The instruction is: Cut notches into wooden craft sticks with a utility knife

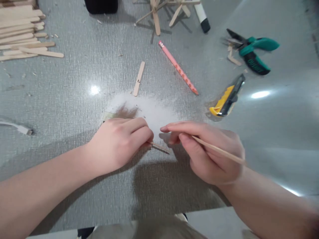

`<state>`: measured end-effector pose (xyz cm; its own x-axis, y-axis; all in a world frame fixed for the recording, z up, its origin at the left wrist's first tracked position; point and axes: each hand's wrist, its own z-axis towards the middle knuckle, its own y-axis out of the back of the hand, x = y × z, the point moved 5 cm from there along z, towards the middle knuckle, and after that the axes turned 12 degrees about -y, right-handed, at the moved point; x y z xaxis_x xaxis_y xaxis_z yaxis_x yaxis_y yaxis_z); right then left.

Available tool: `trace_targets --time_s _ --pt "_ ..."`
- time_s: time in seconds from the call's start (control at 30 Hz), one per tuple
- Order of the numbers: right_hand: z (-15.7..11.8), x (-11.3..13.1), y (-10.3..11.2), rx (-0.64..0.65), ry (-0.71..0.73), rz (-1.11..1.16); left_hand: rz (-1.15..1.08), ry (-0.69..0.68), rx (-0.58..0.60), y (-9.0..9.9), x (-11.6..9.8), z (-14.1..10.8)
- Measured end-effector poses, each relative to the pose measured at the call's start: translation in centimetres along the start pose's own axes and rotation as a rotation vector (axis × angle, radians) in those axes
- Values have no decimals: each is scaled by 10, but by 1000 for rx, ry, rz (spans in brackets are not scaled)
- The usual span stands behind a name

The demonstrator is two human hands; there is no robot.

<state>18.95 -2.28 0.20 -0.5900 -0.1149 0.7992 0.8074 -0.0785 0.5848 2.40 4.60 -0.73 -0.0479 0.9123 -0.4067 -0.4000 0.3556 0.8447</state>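
Centre frame: left hand (121,142) pinches narrow wooden stick (160,148); right hand (215,162) grips long wooden stick (219,150). Steady pinches advisable.

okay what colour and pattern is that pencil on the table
The pencil is pink, with darker orange-red spots toward its pointed end, seen in the head view.

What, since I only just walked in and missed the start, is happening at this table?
A person is working bare-handed at a grey table. The left hand pinches a thin wooden piece, its free end sticking out to the right. The right hand holds a slim wooden stick, apart from that piece. Pale powder lies just beyond the hands; a pink pencil, a yellow-and-black cutter and green-handled pliers lie farther out, unheld.
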Motion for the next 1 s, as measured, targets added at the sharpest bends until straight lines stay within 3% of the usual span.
trace_targets --time_s 0.17,0.43,0.83,1.0 --pt "5 13 -6 140 156 -119 -268 113 -65 7 4 1" --pt "5 13 -5 86 86 -79 -386 134 -78 9 2 4" --pt "5 9 -7 212 -34 31 -425 146 -51 8 -1 2" --pt "6 10 -9 236 17 48 -443 91 -88 9 -2 3"
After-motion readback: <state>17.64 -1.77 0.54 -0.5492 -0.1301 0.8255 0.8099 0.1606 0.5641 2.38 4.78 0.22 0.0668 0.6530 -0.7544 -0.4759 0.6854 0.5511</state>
